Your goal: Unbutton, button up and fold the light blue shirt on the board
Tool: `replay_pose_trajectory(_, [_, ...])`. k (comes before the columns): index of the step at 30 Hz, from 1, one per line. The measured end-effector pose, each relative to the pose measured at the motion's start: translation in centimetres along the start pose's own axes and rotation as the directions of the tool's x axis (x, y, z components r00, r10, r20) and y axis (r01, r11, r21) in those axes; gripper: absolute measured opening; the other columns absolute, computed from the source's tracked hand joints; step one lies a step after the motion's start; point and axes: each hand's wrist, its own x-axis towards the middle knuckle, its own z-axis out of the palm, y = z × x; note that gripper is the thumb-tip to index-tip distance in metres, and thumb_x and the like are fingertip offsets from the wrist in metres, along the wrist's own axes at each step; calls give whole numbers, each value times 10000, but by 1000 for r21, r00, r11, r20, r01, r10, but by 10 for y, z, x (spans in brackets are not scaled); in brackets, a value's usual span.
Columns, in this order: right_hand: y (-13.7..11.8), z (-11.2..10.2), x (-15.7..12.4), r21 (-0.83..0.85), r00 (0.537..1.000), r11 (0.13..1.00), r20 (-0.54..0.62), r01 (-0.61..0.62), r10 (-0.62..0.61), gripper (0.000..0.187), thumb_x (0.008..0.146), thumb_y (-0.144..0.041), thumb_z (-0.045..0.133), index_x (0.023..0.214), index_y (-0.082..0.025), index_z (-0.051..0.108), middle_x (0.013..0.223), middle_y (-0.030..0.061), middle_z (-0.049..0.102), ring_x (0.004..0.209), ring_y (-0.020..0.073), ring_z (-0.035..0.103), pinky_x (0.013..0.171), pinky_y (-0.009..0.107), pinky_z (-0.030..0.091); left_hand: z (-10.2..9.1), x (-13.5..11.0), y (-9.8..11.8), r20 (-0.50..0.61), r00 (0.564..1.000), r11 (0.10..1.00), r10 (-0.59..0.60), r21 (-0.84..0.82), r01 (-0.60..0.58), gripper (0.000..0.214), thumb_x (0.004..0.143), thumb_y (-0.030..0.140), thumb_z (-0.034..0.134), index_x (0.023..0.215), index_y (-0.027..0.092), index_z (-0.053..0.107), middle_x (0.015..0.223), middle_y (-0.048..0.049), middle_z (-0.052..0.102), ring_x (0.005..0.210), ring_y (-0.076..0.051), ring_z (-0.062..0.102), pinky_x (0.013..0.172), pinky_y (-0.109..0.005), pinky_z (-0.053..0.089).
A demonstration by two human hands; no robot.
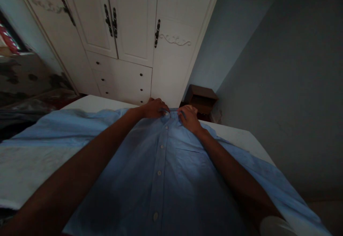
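A light blue button-up shirt [187, 171] lies front side up on a white table [238, 130], its sleeves spread out to both sides. Its collar is at the far edge and the row of white buttons runs toward me. My left hand [155, 108] grips the left side of the collar, fingers curled over it. On the right side of the collar, my right hand [189, 117] is closed in the same way. Both forearms stretch across the shirt. Part of the collar is hidden under my fingers.
Behind the table stands a white wardrobe [134, 21] with dark handles and small drawer knobs. A brown wooden box-like piece [202, 96] is on the floor near the grey wall [281, 86]. Dark cloth and plastic [50, 98] lie at the left.
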Motion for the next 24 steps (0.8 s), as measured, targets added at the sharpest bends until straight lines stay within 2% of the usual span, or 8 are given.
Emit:
replay_pose_trajectory(6, [2,-6,1,62,994,995,68,83,-87,232,830,-195,534,1038,-191,636,986,63,640,1031,238,499,956,434,290,3,-13,-5,-47,996,982,-76,-179,66,262,828,304,566,1041,280,716,1112,-47,686,1146,-256,521,1027,-474,277])
replay_pose_trajectory(9, [0,-10,3,55,983,986,96,155,-159,216,863,-287,591,1042,-212,685,948,55,641,997,227,507,949,428,296,6,-15,-8,-75,995,967,-65,-250,45,238,829,319,556,979,268,734,1055,-39,700,1097,-235,547,997,-406,333])
replay_pose_trajectory(12, [0,-13,5,39,967,974,114,223,-226,194,886,-375,612,945,-235,733,875,45,639,942,216,519,922,425,300,7,-16,-9,-81,996,963,-49,-267,26,226,800,364,599,918,237,743,1018,-48,706,1067,-233,565,962,-370,365])
replay_pose_trajectory(14, [0,-14,8,46,955,962,109,271,-274,214,903,-393,597,912,-234,739,880,49,642,930,212,528,910,422,308,7,-15,-9,-85,995,972,-57,-231,36,253,782,412,624,882,210,740,1005,-60,707,1058,-246,576,968,-392,355])
replay_pose_trajectory(17, [1,-18,11,80,933,935,84,344,-351,256,940,-401,537,937,-231,728,946,61,657,954,211,540,892,399,342,9,-11,-5,-121,988,974,-93,-219,65,307,819,446,571,890,192,730,990,-63,716,1024,-243,605,969,-401,355])
replay_pose_trajectory(20, [-2,-21,12,59,916,916,31,397,-399,265,960,-388,502,959,-230,715,951,62,671,940,207,552,862,380,371,15,-5,0,-175,977,947,-125,-315,65,344,844,453,521,892,175,719,937,-57,724,934,-213,631,887,-327,417])
replay_pose_trajectory(24, [-7,-16,10,-30,889,889,-20,456,-457,224,951,-357,528,918,-222,704,907,55,678,874,198,556,802,363,396,21,2,7,-196,979,906,-64,-423,-25,359,864,434,474,850,160,705,799,-34,700,809,-178,615,753,-266,448])
